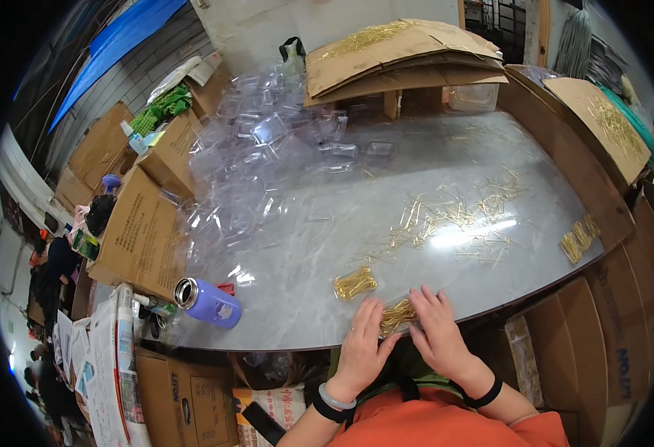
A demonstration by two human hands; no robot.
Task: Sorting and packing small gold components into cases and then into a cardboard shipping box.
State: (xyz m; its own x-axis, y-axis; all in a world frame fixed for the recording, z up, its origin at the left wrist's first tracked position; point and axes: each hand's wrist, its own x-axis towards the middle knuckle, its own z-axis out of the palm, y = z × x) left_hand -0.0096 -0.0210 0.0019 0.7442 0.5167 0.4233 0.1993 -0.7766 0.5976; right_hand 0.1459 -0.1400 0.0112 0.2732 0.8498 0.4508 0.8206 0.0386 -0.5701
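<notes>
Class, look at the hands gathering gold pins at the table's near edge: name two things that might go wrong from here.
1. The pin bundle between the left hand and right hand lies close to the table edge; pins may slide off.
2. The purple bottle lies on its side near that edge and might roll off.

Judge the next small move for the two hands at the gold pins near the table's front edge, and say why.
Probably close the small clear plastic case of thin gold pins and slide it beside the filled case. Both the left hand and the right hand rest on it, pins already bunched between them, while loose pins wait farther back on the grey marble-look table.
</notes>
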